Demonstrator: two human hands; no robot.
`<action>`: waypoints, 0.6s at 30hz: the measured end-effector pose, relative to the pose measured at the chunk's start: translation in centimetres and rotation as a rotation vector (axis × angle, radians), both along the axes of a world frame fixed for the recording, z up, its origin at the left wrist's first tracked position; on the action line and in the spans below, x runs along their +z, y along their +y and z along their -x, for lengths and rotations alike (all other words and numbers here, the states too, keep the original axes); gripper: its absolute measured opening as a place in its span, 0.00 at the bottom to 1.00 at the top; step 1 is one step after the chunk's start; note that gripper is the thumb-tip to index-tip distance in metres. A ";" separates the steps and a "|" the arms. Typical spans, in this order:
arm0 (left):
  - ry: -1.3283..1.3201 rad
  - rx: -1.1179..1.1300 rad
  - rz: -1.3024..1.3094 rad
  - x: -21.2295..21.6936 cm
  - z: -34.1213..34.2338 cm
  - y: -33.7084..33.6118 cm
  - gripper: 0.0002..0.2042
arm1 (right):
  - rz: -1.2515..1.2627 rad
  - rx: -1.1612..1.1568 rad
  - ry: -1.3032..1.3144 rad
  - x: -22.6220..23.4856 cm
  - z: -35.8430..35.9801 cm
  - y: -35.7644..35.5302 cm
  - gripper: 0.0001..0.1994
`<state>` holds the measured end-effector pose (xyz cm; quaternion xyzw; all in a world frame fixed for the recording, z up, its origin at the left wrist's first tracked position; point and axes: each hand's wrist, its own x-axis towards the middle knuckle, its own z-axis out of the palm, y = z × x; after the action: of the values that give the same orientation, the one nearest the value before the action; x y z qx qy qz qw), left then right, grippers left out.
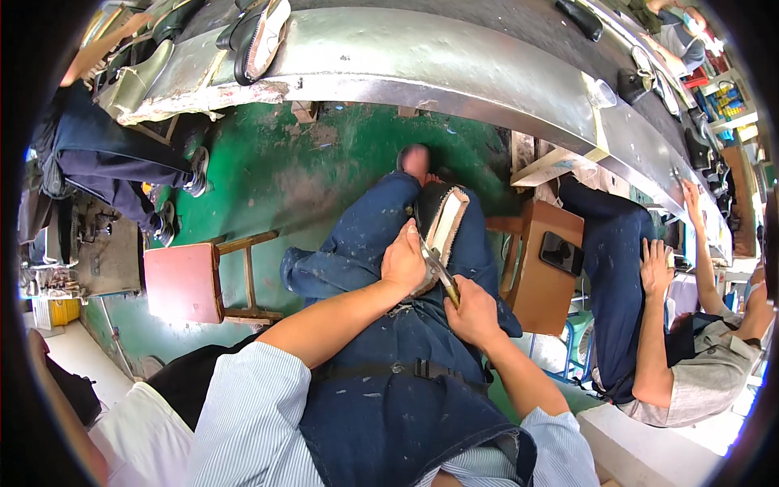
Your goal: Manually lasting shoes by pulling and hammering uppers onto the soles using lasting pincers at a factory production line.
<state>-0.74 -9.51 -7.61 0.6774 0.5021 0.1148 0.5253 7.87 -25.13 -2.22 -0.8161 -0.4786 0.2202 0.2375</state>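
1. Clasping the left side of the shoe (445,223) with the left grip (402,258); clenching the handle of the metal-headed tool (441,272) with the right grip (472,311).
2. For the shoe's place, look just right of and ahead of the left grip, forward and left of the right grip: pale underside up, propped over the thighs (365,231), far end away from both grips.
3. Press down firmly with the left grip, probably the best guard against rocking on so soft a support.
4. Watch the left thumb: very near the tool's head, ahead of the right grip. Cannot tell whether touching; likely safer set a little farther back.
5. Steer from the right wrist in short, controlled moves, following the rim (462,213) ahead of the grip, without gouging the pale middle.
6. Better to turn the shoe with the left grip than to bend the right wrist awkwardly.
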 end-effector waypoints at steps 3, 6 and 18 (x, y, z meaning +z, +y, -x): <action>-0.044 -0.045 -0.130 -1.0 0.4 0.1 0.25 | 0.415 0.173 0.423 3.3 -3.7 0.6 0.17; -0.067 -0.088 -0.256 -2.0 0.4 0.1 0.24 | 0.373 0.263 0.237 4.6 -5.3 0.0 0.23; -0.147 -0.248 -0.318 -1.7 1.2 0.4 0.26 | -0.146 0.108 -0.245 -4.6 -7.3 2.9 0.15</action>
<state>-1.97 -9.14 -9.32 0.7980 0.3507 0.1764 0.4572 15.16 -22.24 -6.81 -0.7905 -0.5619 0.0960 0.2239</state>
